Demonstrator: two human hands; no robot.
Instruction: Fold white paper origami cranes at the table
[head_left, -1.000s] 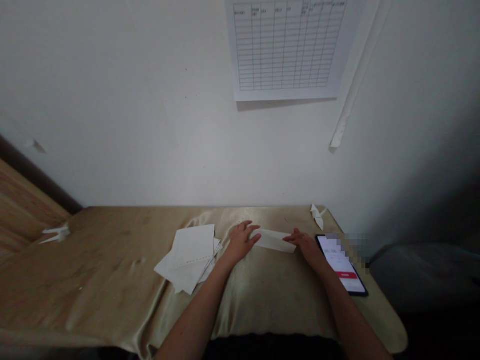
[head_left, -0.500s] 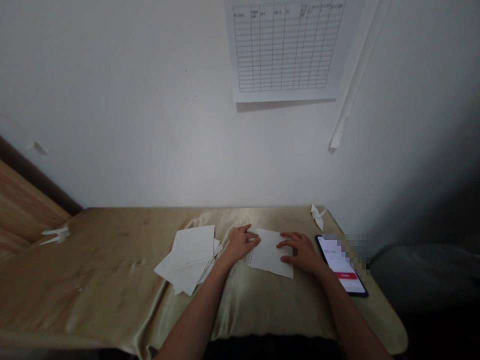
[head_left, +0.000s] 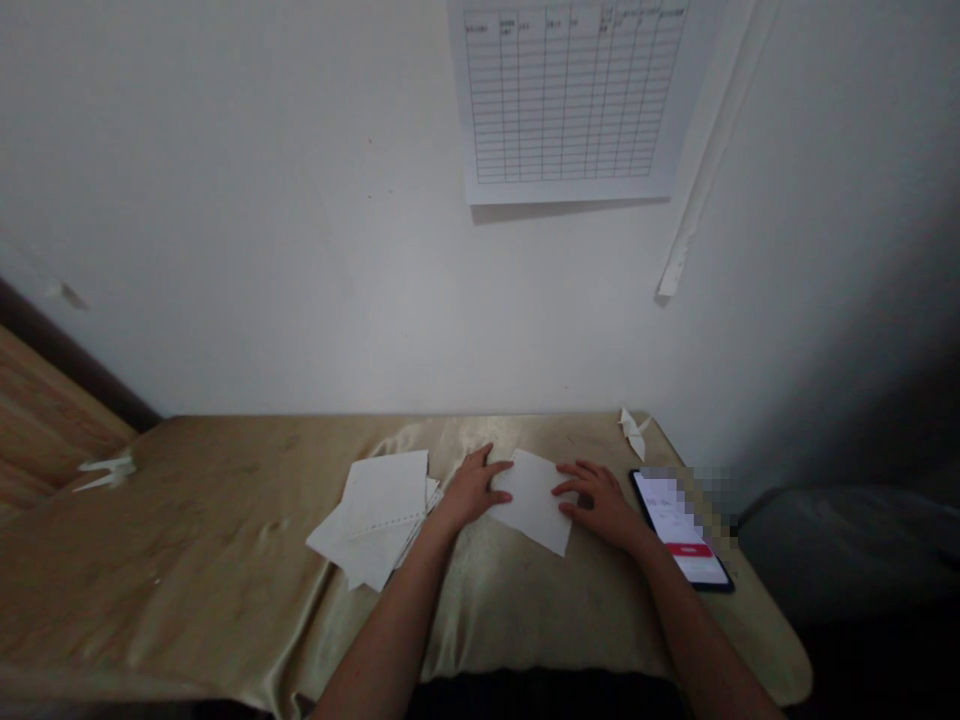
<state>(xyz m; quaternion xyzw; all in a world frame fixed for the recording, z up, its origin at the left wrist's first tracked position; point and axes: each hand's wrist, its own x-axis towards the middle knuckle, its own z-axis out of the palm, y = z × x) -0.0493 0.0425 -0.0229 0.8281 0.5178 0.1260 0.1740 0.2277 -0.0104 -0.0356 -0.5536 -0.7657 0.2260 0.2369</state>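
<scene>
A white sheet of paper [head_left: 534, 500] lies flat and a little turned on the tan cloth that covers the table [head_left: 225, 520]. My left hand [head_left: 471, 487] rests on the sheet's left edge, its fingers stretched out. My right hand [head_left: 600, 500] presses flat on the sheet's right edge with the fingers spread. Neither hand grips anything.
A loose pile of white sheets [head_left: 379, 512] lies left of my left hand. A lit phone [head_left: 684, 528] lies right of my right hand. A small folded paper figure [head_left: 634, 432] sits at the far right corner, another [head_left: 109, 470] at the left edge. A grid chart [head_left: 570, 95] hangs on the wall.
The paper, a narrow folded strip a second ago, has been opened flat, then turned slightly clockwise. Both hands have gone from its ends to lying flat on it.
</scene>
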